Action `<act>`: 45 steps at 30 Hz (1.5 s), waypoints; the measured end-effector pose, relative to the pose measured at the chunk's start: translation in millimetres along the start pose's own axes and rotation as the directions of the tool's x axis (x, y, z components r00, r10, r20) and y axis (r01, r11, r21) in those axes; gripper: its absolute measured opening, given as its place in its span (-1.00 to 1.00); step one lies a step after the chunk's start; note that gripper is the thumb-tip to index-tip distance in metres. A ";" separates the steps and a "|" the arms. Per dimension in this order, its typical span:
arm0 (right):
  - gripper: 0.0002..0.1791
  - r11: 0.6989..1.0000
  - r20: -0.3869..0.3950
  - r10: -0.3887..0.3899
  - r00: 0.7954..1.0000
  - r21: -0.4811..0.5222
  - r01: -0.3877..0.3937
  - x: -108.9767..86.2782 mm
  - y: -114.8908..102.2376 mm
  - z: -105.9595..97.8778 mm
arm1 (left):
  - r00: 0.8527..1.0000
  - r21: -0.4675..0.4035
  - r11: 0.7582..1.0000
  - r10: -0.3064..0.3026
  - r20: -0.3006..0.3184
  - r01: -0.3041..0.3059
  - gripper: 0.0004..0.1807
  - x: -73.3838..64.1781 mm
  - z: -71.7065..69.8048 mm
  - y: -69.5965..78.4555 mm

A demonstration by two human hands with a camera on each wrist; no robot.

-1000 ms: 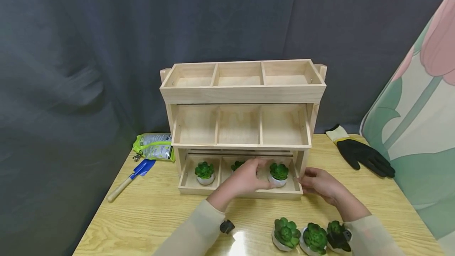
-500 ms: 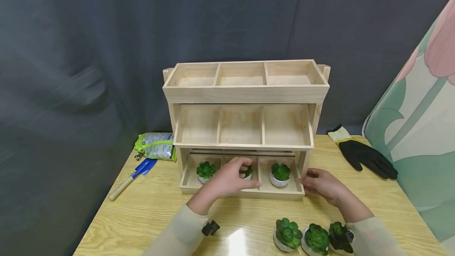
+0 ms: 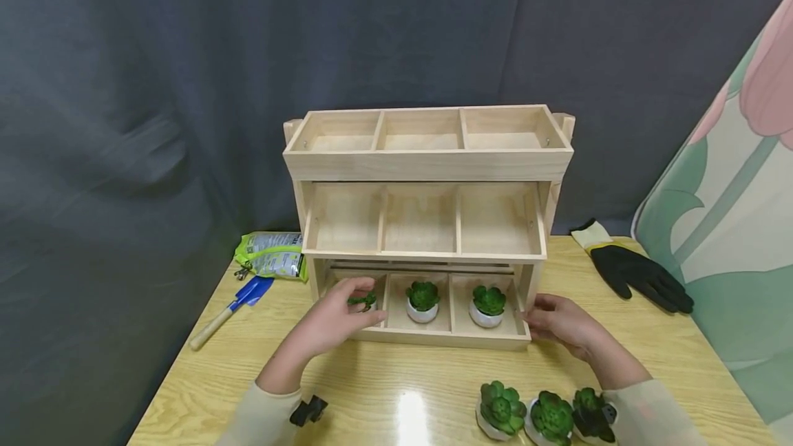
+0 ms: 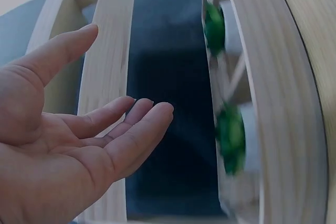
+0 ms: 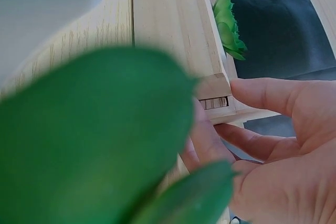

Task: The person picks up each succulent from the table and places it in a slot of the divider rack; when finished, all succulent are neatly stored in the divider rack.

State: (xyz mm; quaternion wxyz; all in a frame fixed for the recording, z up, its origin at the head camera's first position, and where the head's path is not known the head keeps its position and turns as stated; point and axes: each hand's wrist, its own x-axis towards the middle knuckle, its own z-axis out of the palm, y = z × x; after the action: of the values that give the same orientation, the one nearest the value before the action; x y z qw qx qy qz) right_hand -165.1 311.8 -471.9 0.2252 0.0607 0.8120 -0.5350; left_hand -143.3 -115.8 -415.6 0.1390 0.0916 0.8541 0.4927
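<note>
A three-tier wooden plant stand (image 3: pixel 427 166) faces me, its bottom tray (image 3: pixel 441 340) holding a potted succulent in each of three compartments. My left hand (image 3: pixel 332 318) is at the left succulent (image 3: pixel 367 300) and partly covers it. In the left wrist view that hand (image 4: pixel 100 145) has fingers and thumb spread, with nothing between them. The middle succulent (image 3: pixel 423 296) and right succulent (image 3: pixel 488 301) stand upright in white pots. My right hand (image 3: pixel 560 325) grips the bottom tray's right end; in the right wrist view its thumb lies at the tray corner (image 5: pixel 214 86).
Several more potted succulents (image 3: pixel 502 408) stand at the front right, beside the right sleeve; their leaves block much of the right wrist view. A blue trowel (image 3: pixel 232 310) and a green bag (image 3: pixel 270 255) lie left of the stand. A black glove (image 3: pixel 635 270) lies right.
My left hand has moved left along the bottom tray, from the right succulent past the middle one to the left one. The right hand has stayed at the tray's end.
</note>
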 end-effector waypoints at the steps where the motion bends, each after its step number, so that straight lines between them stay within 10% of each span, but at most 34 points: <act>1: -0.23 1.000 0.003 -0.004 1.000 -0.007 0.004 -0.1 -0.3 -0.3 | 1.000 -0.018 1.000 -0.015 -0.015 0.014 -0.13 -2.4 -4.1 -3.5; 18: -0.23 1.000 0.002 0.007 1.000 0.013 -0.008 -0.7 -0.6 -0.3 | 0.982 -0.010 0.990 -0.138 -0.130 0.138 -0.06 -29.1 -47.6 -59.4; 27: -0.24 1.000 -0.001 0.003 1.000 0.014 -0.003 0.1 -0.8 -0.2 | 0.953 0.076 0.970 -0.211 -0.217 0.232 -0.19 -19.2 -59.1 -83.3; 45: -0.24 1.000 -0.004 0.012 1.000 0.013 -0.012 -0.1 -1.8 0.6 | 0.970 -0.156 0.969 -0.211 -0.118 0.192 -0.25 12.0 -54.4 -119.1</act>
State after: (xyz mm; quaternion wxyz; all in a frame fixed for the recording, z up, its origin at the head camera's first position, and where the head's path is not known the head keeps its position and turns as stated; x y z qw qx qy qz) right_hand -165.4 310.5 -470.5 0.2264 0.0680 0.8085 -0.5389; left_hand -174.8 -216.0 -494.8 0.1372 -0.0392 0.8288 0.5411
